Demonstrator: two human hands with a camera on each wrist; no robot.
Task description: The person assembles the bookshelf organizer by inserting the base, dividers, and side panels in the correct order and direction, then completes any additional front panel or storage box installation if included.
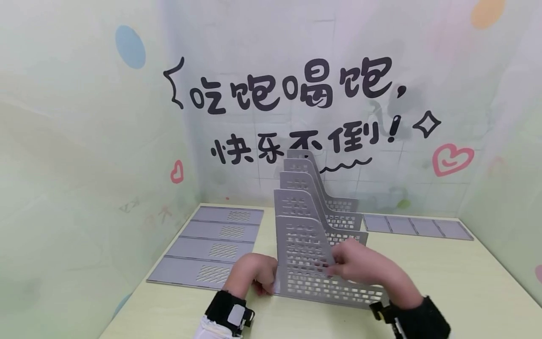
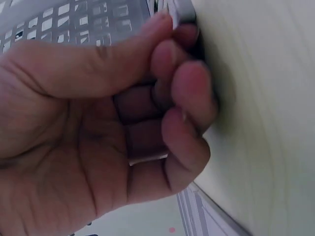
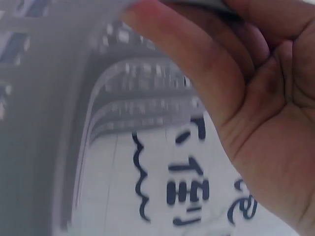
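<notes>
A grey file rack (image 1: 282, 249) stands upright on the table, its several perforated dividers lined up one behind another, each tall at the left and sloping low to the right. My left hand (image 1: 263, 270) is at the rack's lower left front corner. In the left wrist view, its thumb and index finger pinch the edge (image 2: 185, 11), with the other fingers curled. My right hand (image 1: 362, 262) grips the sloping edge of the front divider, thumb on the near face. The right wrist view shows that divider (image 3: 39, 108) close up; the fingertips behind it are partly hidden.
On the left lies a flat grey panel (image 1: 182, 270) in strips with slotted patches. Another flat grey panel (image 1: 419, 227), creased into sections, lies at the back right. The pale table (image 1: 436, 278) meets a printed back wall (image 1: 271, 37) and side walls.
</notes>
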